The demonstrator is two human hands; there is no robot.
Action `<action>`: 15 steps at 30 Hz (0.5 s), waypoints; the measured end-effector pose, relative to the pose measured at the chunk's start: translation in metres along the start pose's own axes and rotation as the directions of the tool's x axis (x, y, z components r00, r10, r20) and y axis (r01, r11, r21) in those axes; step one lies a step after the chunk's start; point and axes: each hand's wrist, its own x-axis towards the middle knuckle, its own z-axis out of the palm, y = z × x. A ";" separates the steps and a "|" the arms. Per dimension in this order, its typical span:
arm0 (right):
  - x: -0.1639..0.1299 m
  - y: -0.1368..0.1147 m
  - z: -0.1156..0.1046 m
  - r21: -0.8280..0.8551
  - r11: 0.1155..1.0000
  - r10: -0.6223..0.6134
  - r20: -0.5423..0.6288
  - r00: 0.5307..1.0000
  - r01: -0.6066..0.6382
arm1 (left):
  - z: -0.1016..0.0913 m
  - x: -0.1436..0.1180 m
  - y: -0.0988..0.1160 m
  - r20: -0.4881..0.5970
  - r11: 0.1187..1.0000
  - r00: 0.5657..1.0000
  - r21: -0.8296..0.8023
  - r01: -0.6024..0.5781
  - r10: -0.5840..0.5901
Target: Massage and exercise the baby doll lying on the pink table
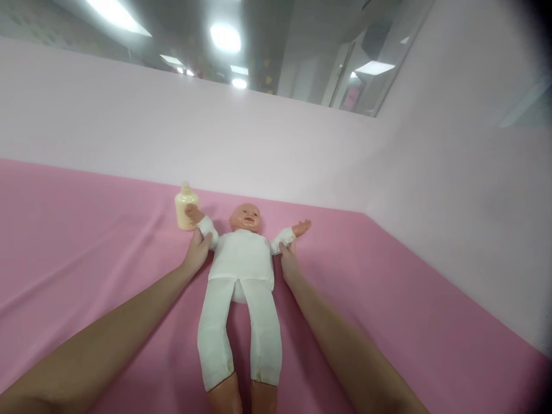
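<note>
A baby doll in a white top and white trousers lies on its back, its head toward the wall and its legs toward me. My left hand is closed round the white sleeve of the doll's arm on the left side. On the other side, my right hand grips the sleeve of the other arm, with the thumb on top. Both doll arms are spread outward. A cream-coloured bottle stands upright by the doll's left-side hand, which partly covers it.
The doll rests on a pink padded surface with a few creases at the left. A pale wall rises behind it and meets another wall at the right. Above is a glass panel with bright lights showing in it.
</note>
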 end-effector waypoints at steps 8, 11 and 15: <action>-0.012 -0.024 0.007 -0.108 0.993 -0.018 0.242 0.970 0.046 | 0.010 -0.011 0.031 0.417 0.936 0.864 0.079 -0.343 0.281; -0.011 -0.025 0.006 -0.011 1.000 0.026 0.212 0.977 -0.024 | 0.008 -0.010 0.027 0.331 0.970 0.922 0.061 -0.235 0.203; -0.008 -0.019 0.003 0.038 0.997 0.061 0.041 0.997 -0.062 | 0.004 -0.004 0.010 0.086 0.998 0.995 0.036 -0.053 0.050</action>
